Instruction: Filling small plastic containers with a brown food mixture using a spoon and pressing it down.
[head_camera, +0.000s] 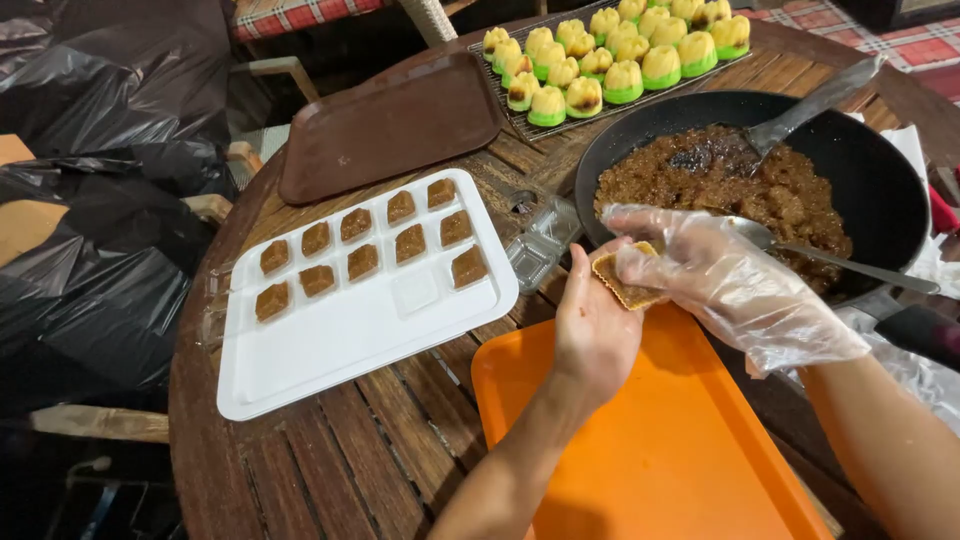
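Head view: left hand (592, 325) is lying palm-up over the orange tray (680, 450), fingers together, cupping a square wafer (625, 280). Right hand (725, 280), wearing a clear plastic glove, is pinching the wafer's far edge, fingers loosely bent. A spoon (830, 258) is resting on the black pan (880, 190) of brown filling just behind. Left of them, a white tray (340, 340) is carrying filled brown squares (362, 262). A brown tray (390, 125) and a rack of yellow-green cakes (620, 55) are sitting farther back.

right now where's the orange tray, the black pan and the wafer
orange tray (690, 450), head view, on its bare middle
black pan (880, 190), head view, on its bare inner wall
wafer (620, 285), head view, on its lower edge between the hands
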